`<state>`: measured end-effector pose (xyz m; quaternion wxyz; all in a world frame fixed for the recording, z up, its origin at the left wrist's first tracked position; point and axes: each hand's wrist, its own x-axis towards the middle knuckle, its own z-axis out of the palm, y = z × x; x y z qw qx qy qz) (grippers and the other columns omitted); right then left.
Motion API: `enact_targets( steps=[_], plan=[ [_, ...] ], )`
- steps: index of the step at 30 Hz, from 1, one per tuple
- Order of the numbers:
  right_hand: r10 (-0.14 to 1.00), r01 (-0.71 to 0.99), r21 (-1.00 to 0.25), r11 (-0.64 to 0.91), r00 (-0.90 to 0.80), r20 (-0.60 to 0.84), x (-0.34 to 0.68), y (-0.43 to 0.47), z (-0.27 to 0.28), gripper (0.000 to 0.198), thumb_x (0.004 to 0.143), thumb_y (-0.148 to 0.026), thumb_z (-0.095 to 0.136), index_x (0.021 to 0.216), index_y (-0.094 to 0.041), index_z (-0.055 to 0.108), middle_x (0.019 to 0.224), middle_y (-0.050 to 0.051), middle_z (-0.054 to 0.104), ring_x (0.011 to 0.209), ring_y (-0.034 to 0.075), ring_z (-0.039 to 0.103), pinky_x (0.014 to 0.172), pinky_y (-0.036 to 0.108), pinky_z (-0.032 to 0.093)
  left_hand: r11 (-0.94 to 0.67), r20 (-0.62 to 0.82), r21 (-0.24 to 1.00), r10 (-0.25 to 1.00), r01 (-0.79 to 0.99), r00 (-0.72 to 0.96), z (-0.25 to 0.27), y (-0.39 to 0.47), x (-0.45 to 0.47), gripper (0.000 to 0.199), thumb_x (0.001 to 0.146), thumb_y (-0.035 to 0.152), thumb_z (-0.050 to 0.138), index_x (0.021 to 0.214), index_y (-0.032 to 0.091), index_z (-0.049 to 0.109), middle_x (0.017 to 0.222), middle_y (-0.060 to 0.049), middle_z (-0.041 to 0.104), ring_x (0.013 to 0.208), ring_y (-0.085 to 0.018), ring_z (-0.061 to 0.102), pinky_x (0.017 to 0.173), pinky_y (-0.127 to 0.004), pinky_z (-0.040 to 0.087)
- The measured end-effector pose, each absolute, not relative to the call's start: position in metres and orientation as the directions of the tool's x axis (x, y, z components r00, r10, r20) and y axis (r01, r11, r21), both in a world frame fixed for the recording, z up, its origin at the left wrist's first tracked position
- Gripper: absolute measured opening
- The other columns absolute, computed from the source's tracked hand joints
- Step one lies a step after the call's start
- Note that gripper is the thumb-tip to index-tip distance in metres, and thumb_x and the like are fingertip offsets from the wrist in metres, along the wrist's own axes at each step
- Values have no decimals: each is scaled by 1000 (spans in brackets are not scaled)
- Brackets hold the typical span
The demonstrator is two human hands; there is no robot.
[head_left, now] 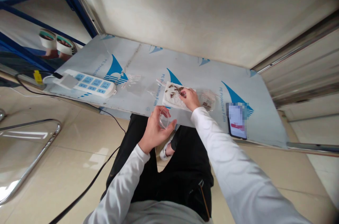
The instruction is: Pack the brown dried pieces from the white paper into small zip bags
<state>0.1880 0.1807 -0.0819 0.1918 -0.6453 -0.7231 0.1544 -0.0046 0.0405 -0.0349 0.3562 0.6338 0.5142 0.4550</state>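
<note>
"Where are the brown pieces (172,94)?"
"On the white pad (173,102), right at the fingertips of the right hand (191,99), some spread just to its left."
"Is that hand gripping one?"
"Its fingertips are down among them; whether they pinch a piece, one cannot tell."
"And the left hand (155,128)?"
"It is curled around a clear cup (164,123), nearer the body, apart from the right."
"Anything beside the right hand?"
"A clear bag (211,99) just to its right, and a phone (236,119) farther right."
</note>
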Motion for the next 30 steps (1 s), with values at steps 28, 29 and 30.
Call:
enact_targets(
  steps=[28,29,30],
  plan=[
    [996,877,-479,16,27,83,188,185,-84,15,77,-12,62,79,-21,74,84,8,75,84,21,69,85,35,50,-271,263,922,963,277,66,-51,52,0,27,77,27,67,95,21,47,87,-2,57,82,-17,58,80,-32,44],
    [996,871,-490,27,21,92,188,184,-83,15,77,-11,62,81,-20,74,86,10,75,86,22,68,86,36,50,-269,261,922,963,277,68,-54,52,1,27,78,26,66,96,21,47,87,-2,57,82,-17,58,80,-32,44],
    [995,864,-503,36,18,103,189,183,-82,16,76,-10,62,82,-18,74,89,11,74,87,22,68,87,37,50,-270,262,922,963,278,69,-57,54,1,26,78,26,66,95,21,47,87,-2,57,82,-17,58,80,-32,44]
  ],
)
